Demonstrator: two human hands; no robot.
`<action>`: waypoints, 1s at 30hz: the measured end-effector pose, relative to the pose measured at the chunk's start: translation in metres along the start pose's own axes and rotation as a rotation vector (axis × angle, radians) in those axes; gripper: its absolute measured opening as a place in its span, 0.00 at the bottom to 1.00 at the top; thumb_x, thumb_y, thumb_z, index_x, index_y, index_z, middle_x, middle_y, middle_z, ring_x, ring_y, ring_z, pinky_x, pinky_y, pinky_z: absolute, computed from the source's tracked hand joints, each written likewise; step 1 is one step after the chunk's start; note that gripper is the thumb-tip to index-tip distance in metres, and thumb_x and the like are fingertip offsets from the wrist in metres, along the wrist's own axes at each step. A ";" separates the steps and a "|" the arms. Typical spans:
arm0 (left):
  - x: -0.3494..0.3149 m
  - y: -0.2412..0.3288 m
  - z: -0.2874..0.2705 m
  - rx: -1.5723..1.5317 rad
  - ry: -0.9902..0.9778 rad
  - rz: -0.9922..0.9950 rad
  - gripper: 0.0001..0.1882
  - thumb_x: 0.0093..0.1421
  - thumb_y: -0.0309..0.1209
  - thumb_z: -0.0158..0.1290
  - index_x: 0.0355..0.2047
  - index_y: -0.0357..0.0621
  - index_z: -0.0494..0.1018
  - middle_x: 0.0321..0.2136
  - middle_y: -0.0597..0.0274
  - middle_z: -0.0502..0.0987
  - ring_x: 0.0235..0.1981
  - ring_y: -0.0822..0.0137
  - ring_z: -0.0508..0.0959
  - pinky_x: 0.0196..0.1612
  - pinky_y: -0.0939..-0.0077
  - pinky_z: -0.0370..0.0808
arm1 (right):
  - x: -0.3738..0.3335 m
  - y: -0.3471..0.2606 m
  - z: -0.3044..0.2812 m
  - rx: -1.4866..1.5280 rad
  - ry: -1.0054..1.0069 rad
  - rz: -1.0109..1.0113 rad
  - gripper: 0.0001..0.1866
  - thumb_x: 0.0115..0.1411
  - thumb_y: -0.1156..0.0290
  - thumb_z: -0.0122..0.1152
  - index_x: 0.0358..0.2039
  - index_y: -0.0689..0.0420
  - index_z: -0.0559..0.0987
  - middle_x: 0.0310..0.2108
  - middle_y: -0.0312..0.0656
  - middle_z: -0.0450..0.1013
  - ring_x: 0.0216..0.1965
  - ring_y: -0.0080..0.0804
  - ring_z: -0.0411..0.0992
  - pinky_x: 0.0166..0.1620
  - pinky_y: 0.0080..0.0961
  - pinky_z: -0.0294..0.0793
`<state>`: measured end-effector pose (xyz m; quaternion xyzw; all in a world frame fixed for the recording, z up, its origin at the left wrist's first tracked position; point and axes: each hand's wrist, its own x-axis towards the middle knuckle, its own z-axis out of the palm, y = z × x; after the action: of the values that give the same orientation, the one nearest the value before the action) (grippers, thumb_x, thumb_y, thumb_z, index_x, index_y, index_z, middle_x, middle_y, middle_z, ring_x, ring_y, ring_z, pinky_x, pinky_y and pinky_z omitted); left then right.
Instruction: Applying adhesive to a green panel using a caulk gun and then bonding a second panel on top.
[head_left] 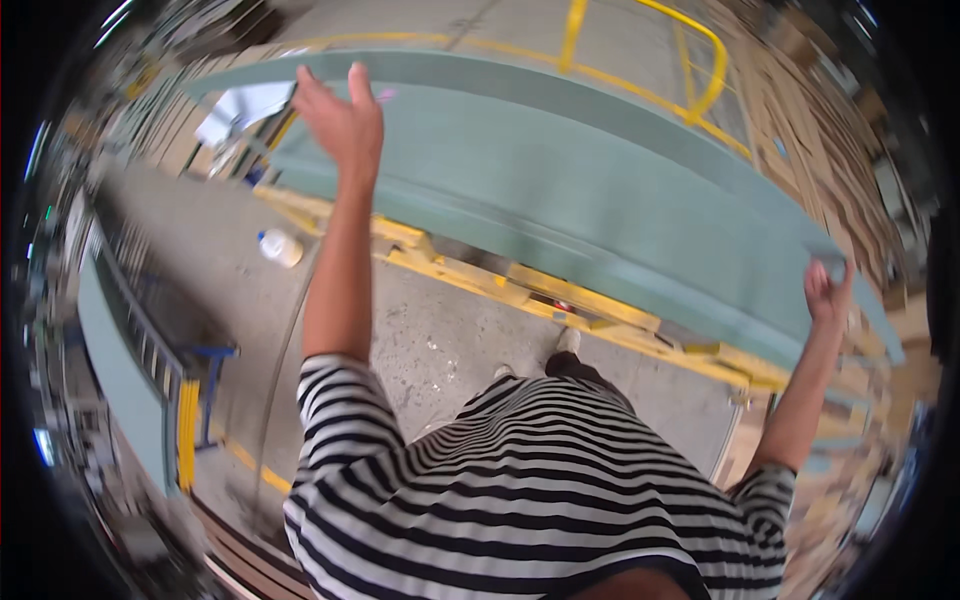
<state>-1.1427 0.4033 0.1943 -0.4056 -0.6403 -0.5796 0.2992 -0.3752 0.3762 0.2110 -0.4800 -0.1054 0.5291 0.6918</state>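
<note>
1. Floor: grey concrete floor [430, 350], scuffed, pale specks; a painted yellow floor line [262, 469] at lower left.
2. Mid-view: yellow-painted bench [585, 298] of beams.
3. Far side: yellow tubular metal guardrail [719, 62], curved at its corner.
4. Upper right: long brown boards [800, 130], piled.
5. Left: blue metal stand [213, 385] on the floor.
6. Light: slim white light strip [115, 20], upper-left rim; surroundings there blurred.

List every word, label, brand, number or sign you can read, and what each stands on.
No text can be read anywhere.
White bottle: any label is too small and blurred to read.
White sheet near the left hand: any print is too blurred.
Green panel: no lettering can be made out.
</note>
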 end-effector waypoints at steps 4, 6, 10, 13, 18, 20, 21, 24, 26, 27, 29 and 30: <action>-0.024 0.108 -0.007 -0.080 -0.282 0.746 0.37 0.50 0.46 0.63 0.58 0.47 0.64 0.55 0.49 0.64 0.55 0.52 0.65 0.57 0.49 0.58 | 0.008 0.007 0.008 -0.081 0.061 -0.012 0.43 0.49 0.45 0.69 0.49 0.69 0.63 0.39 0.49 0.73 0.39 0.41 0.76 0.42 0.33 0.78; -0.033 0.144 0.000 -0.073 -0.477 0.967 0.37 0.48 0.43 0.65 0.58 0.55 0.65 0.57 0.58 0.65 0.59 0.54 0.64 0.61 0.46 0.53 | -0.014 0.023 0.043 -0.127 0.235 -0.157 0.47 0.48 0.44 0.69 0.52 0.70 0.59 0.38 0.50 0.73 0.38 0.40 0.77 0.39 0.32 0.79; -0.043 0.167 0.037 -0.050 -0.446 1.083 0.38 0.45 0.41 0.65 0.58 0.57 0.65 0.52 0.60 0.69 0.54 0.58 0.67 0.58 0.45 0.57 | -0.015 0.017 0.043 -0.145 0.244 -0.173 0.48 0.49 0.43 0.67 0.53 0.70 0.57 0.38 0.49 0.72 0.35 0.39 0.77 0.35 0.31 0.79; -0.041 0.168 0.054 -0.107 -0.521 1.066 0.40 0.43 0.38 0.66 0.58 0.57 0.64 0.49 0.60 0.70 0.51 0.59 0.70 0.56 0.49 0.61 | -0.010 0.020 0.040 -0.172 0.253 -0.176 0.44 0.50 0.39 0.66 0.50 0.64 0.61 0.38 0.47 0.73 0.35 0.38 0.77 0.33 0.27 0.78; -0.029 0.182 0.087 -0.039 -0.629 1.073 0.44 0.41 0.35 0.68 0.60 0.55 0.63 0.43 0.58 0.72 0.43 0.59 0.72 0.48 0.62 0.67 | 0.018 0.078 0.030 -0.068 0.058 -0.345 0.35 0.60 0.37 0.50 0.47 0.61 0.64 0.27 0.40 0.71 0.28 0.30 0.73 0.30 0.27 0.74; -0.025 0.185 0.112 -0.034 -0.654 1.079 0.44 0.40 0.35 0.68 0.60 0.55 0.63 0.42 0.58 0.72 0.43 0.58 0.72 0.47 0.62 0.68 | 0.032 0.148 0.019 -0.566 0.107 -0.448 0.29 0.65 0.42 0.45 0.41 0.60 0.72 0.30 0.43 0.72 0.33 0.33 0.72 0.38 0.33 0.71; -0.025 0.189 0.126 -0.027 -0.695 1.085 0.45 0.40 0.35 0.68 0.61 0.54 0.63 0.41 0.58 0.72 0.42 0.58 0.72 0.46 0.62 0.68 | 0.042 0.198 0.013 -1.059 0.328 -0.831 0.26 0.60 0.45 0.55 0.40 0.59 0.77 0.34 0.48 0.73 0.34 0.42 0.71 0.40 0.33 0.71; -0.023 0.191 0.165 -0.025 -0.767 1.084 0.46 0.40 0.34 0.68 0.62 0.53 0.62 0.41 0.58 0.72 0.42 0.57 0.73 0.46 0.62 0.69 | 0.040 0.305 -0.025 -1.271 0.648 -0.540 0.39 0.52 0.51 0.66 0.61 0.50 0.63 0.56 0.54 0.62 0.59 0.52 0.59 0.55 0.51 0.63; -0.023 0.201 0.191 -0.030 -0.853 1.095 0.46 0.41 0.28 0.67 0.63 0.49 0.60 0.42 0.54 0.72 0.43 0.52 0.73 0.46 0.62 0.70 | 0.033 0.334 -0.038 -1.620 0.553 -0.538 0.44 0.49 0.50 0.68 0.64 0.47 0.60 0.64 0.53 0.53 0.66 0.49 0.50 0.59 0.63 0.53; -0.022 0.197 0.205 -0.019 -0.876 1.088 0.46 0.41 0.28 0.66 0.63 0.49 0.60 0.42 0.53 0.72 0.43 0.51 0.73 0.46 0.61 0.70 | 0.031 0.337 -0.040 -1.762 0.267 -0.641 0.46 0.47 0.49 0.69 0.64 0.46 0.59 0.65 0.52 0.51 0.67 0.48 0.48 0.60 0.65 0.48; -0.031 0.195 0.243 -0.057 -0.940 1.084 0.47 0.41 0.27 0.66 0.63 0.47 0.59 0.43 0.51 0.72 0.44 0.50 0.73 0.47 0.60 0.70 | 0.029 0.329 -0.038 -1.930 -0.163 -0.682 0.51 0.44 0.47 0.70 0.65 0.44 0.57 0.67 0.49 0.50 0.69 0.47 0.45 0.61 0.67 0.43; -0.033 0.197 0.257 -0.079 -0.973 1.078 0.48 0.40 0.27 0.66 0.63 0.45 0.59 0.43 0.51 0.72 0.44 0.49 0.73 0.48 0.59 0.69 | 0.037 0.324 -0.032 -1.964 -0.318 -0.641 0.52 0.42 0.46 0.71 0.66 0.43 0.56 0.67 0.48 0.50 0.69 0.46 0.45 0.62 0.67 0.42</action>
<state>-0.9336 0.6510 0.2265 -0.8871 -0.3908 -0.1281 0.2097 -0.5435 0.3827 -0.0707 -0.7054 -0.7013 0.0595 0.0834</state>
